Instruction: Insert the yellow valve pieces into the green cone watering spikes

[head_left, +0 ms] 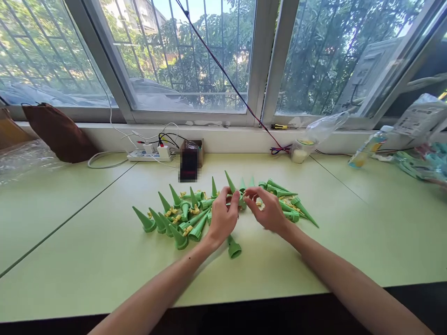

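My left hand (224, 215) is closed around a green plastic cone spike (229, 182), its tip pointing up and away. The fingers of my right hand (268, 209) are pinched together beside the wide end of that spike; what they hold, if anything, is too small to make out. Left of my hands, several green cones (198, 229) stand upright or lie on their sides, mixed with small yellow valve-like pieces (187, 230). More green cones (299, 204) lie to the right of my right hand. A single green cone (234, 250) lies nearer to me, below my left hand.
The pale green table (87, 260) runs to a windowsill. Along the back are a brown bag (57, 132), a power strip (148, 153), a small box behind a blurred dark object (189, 165), a jar (299, 151) in clear plastic and a bottle (370, 146).
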A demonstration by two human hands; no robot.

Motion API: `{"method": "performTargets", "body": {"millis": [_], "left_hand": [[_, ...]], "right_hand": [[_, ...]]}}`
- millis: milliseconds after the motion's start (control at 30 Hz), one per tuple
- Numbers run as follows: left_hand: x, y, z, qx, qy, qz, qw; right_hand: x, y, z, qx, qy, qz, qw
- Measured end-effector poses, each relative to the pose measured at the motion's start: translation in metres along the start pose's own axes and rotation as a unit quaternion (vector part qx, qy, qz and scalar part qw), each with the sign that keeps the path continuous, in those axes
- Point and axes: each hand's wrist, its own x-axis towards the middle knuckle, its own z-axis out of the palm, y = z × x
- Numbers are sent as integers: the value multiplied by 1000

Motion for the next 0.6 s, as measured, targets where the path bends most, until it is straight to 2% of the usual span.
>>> {"method": "performTargets", "body": {"millis": [133,200,367,600], "left_hand": [[2,-2,-1,15,-3,-9,1000],[2,-3,-1,22,-1,-2,1000],[3,-4,-2,27,-9,14,1000],[2,-5,-1,26,-21,10,999]], "right_hand": [[8,15,-11,-51,39,44,997],[11,22,-17,-82,38,67,994],[12,34,-21,-133,-25,82,987],[9,36,-16,-179,-127,76,973]]}}
